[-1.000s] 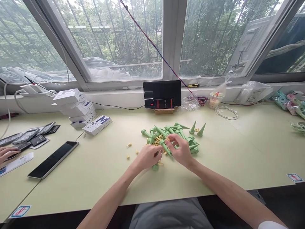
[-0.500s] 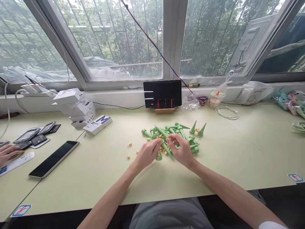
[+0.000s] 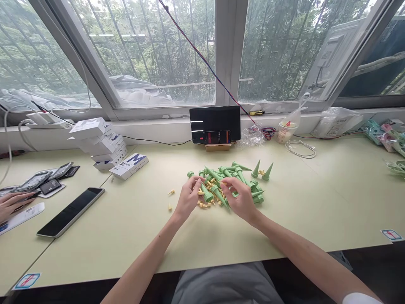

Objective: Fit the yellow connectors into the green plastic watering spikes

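Note:
A heap of green plastic cone spikes (image 3: pixel 239 175) mixed with small yellow pieces (image 3: pixel 209 185) lies in the middle of the pale green table (image 3: pixel 316 198). My left hand (image 3: pixel 187 197) reaches into the heap's left side, its fingers pinched on a green spike. My right hand (image 3: pixel 241 199) rests on the heap's near side, fingers curled round another green spike (image 3: pixel 220 197) that points toward me. Two spikes (image 3: pixel 262 170) stand upright at the heap's right. A few loose yellow pieces (image 3: pixel 171 193) lie to the left.
A dark tablet with a phone (image 3: pixel 217 137) on a stand sits at the back. White boxes (image 3: pixel 101 145) are stacked at the left, with a black phone (image 3: pixel 70 211) nearer. Another person's hand (image 3: pixel 11 202) rests among phones at the far left. Cup (image 3: pixel 285 131) and cable at back right.
My left hand has moved up and away from me, from the heap's near edge into its left side. The green spike it held low earlier is no longer at the near edge. My right hand has barely moved.

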Available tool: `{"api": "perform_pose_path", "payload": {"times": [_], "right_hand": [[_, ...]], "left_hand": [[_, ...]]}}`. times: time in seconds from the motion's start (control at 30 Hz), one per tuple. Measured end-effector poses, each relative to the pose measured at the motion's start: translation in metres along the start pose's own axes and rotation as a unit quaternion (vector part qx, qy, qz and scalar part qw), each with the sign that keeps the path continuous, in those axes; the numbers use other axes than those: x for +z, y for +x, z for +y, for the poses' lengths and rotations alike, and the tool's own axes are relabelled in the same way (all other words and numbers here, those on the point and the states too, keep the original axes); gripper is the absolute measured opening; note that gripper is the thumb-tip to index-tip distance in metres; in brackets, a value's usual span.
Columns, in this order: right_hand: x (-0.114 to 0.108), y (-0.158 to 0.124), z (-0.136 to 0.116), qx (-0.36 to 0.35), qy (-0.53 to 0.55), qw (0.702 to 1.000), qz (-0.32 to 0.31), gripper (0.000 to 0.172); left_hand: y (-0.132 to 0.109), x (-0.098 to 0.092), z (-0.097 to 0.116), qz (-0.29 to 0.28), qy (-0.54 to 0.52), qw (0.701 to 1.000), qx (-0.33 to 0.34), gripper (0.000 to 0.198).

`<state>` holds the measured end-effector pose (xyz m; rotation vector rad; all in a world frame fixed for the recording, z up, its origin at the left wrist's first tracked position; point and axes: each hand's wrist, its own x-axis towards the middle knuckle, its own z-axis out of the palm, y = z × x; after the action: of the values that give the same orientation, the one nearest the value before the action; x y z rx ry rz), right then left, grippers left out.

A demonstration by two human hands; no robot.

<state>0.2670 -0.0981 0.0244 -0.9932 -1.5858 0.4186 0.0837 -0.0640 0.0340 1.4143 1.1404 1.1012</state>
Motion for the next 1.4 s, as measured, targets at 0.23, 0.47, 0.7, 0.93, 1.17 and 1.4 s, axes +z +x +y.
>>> {"api": "perform_pose_path", "payload": {"times": [0.23,0.47,0.7,0.93,1.17,1.4], "right_hand": [[0.001,-0.001,0.002,0.001,-0.002,1.000,-0.007,0.015],[0.001,-0.002,0.003,0.000,0.000,1.000,-0.013,0.014],[0.001,-0.001,0.003,0.009,0.007,1.000,-0.013,0.015],[0.001,-0.002,0.003,0.005,0.003,1.000,-0.009,0.014],[0.000,-0.001,0.001,0.006,0.000,1.000,-0.005,0.016],[0.001,-0.001,0.001,0.009,0.002,1.000,-0.003,0.016]], "left_hand": [[0.001,0.000,0.002,-0.027,-0.084,0.994,-0.062,0.044],[0.002,-0.002,0.005,-0.058,-0.156,0.982,-0.088,0.050],[0.004,-0.003,0.004,-0.068,-0.243,0.965,-0.067,0.049],[0.003,-0.002,0.006,-0.083,-0.238,0.965,-0.068,0.054],[-0.002,-0.002,0.014,-0.079,-0.195,0.976,-0.055,0.041],[0.001,-0.004,0.005,-0.079,-0.226,0.968,-0.077,0.032]]}}
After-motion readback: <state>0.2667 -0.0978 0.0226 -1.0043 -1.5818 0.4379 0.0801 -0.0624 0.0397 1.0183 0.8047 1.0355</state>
